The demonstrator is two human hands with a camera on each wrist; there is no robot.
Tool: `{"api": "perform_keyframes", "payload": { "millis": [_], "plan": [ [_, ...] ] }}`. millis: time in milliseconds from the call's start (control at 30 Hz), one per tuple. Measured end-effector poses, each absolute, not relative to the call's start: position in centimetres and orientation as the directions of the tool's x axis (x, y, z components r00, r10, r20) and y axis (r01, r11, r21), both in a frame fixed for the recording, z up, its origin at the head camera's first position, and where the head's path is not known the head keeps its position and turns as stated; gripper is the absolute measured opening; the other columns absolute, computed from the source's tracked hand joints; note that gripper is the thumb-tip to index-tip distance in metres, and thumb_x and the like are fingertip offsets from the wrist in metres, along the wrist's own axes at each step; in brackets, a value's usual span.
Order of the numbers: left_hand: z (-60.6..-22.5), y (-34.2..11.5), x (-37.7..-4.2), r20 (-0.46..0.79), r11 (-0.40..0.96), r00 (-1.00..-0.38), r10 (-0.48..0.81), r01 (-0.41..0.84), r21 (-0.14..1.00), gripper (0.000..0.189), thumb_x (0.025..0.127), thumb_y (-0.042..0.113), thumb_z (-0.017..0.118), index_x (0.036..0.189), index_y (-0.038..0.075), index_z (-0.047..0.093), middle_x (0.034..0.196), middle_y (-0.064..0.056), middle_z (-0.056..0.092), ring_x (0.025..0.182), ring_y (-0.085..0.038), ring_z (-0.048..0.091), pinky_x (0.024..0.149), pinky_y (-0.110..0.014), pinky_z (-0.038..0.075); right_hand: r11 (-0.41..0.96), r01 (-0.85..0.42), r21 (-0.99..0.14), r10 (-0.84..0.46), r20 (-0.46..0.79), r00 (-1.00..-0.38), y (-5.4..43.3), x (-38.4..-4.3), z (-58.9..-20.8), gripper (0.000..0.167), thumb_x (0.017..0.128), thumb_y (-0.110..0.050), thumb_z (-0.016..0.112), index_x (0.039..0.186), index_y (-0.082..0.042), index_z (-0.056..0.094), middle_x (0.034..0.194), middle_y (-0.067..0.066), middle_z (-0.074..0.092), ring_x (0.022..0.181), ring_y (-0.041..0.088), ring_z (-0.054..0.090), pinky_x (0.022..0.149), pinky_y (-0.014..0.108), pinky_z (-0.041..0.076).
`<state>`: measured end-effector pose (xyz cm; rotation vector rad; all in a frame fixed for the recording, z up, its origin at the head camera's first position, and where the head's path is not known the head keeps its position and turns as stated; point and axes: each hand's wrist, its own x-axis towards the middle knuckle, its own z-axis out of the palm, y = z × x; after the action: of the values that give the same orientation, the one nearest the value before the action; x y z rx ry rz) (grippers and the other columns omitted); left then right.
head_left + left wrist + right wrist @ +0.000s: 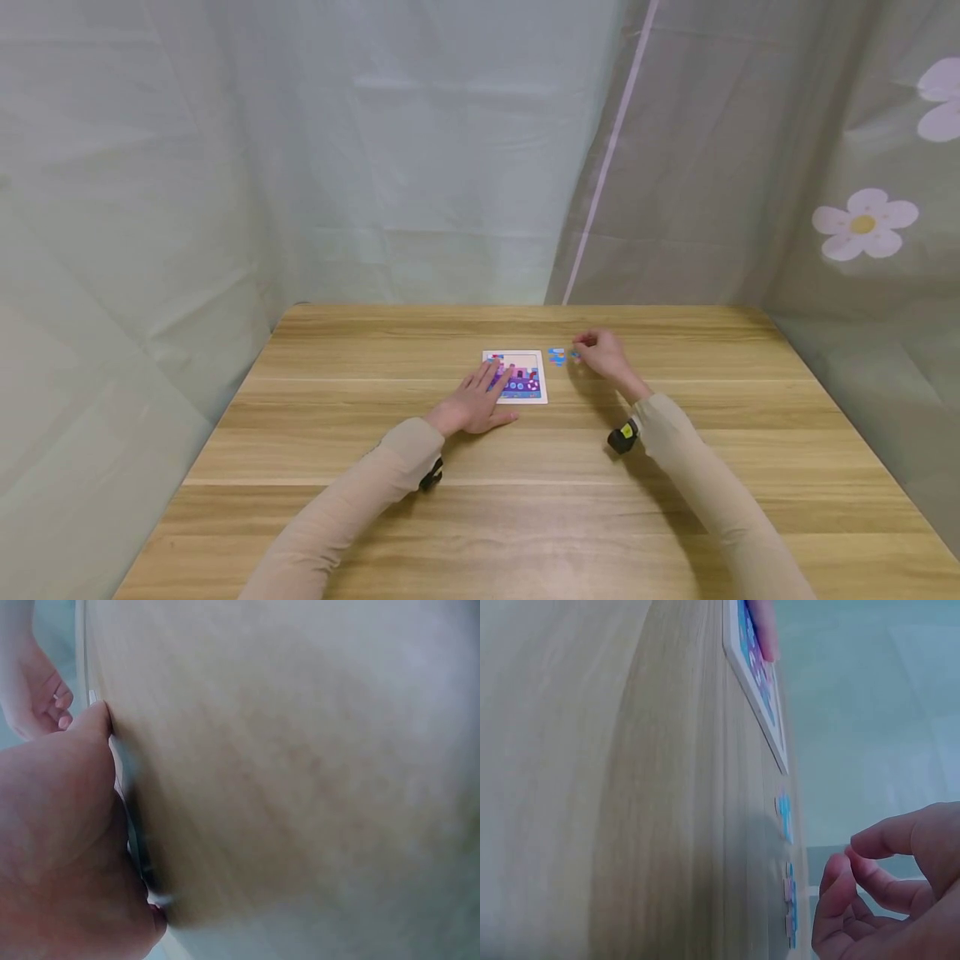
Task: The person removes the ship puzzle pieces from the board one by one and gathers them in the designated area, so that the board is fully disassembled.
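Observation:
A white-framed jigsaw puzzle (544,392) lies flat on the table, its picture showing a pink and purple boat on blue water. The upper part of its tray is pale and bare. My left hand (480,398) rests on the puzzle's left side, fingers spread and covering part of the picture. Right of the frame lie loose blue puzzle pieces (557,357), with more pieces (790,907) just beyond. Over these, my right hand (602,353) hovers with curled fingers, thumb and index fingertips close together. No piece shows between those fingertips in the right wrist view.
The wood-grain table (525,517) reaches back to a hanging pale curtain (450,167). More curtain, printed with white flowers (862,223), hangs at the right. A dark wrist camera (622,437) sits below the right cuff.

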<state>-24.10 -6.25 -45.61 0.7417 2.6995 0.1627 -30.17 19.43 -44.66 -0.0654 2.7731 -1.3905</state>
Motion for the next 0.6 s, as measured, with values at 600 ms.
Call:
{"api": "perform_keyframes", "payload": {
  "millis": [600],
  "plan": [
    [-47.8,-6.3,-25.2,-0.301,0.866,-0.812,0.500,0.463,0.188,0.086,0.097,0.062,0.034,0.156,0.015,-0.006,0.163,-0.013,-0.014,0.151,-0.028,-0.010,0.122,-0.049,0.010,0.510,-0.006,-0.860,-0.140,-0.077,-0.987,18.4,-30.1,-44.5,0.028,0.098,-0.016,0.053,0.115,0.004,0.062,0.094,0.014,0.064,0.081,0.021,0.060,0.068,0.027,0.052]
  ]
}}
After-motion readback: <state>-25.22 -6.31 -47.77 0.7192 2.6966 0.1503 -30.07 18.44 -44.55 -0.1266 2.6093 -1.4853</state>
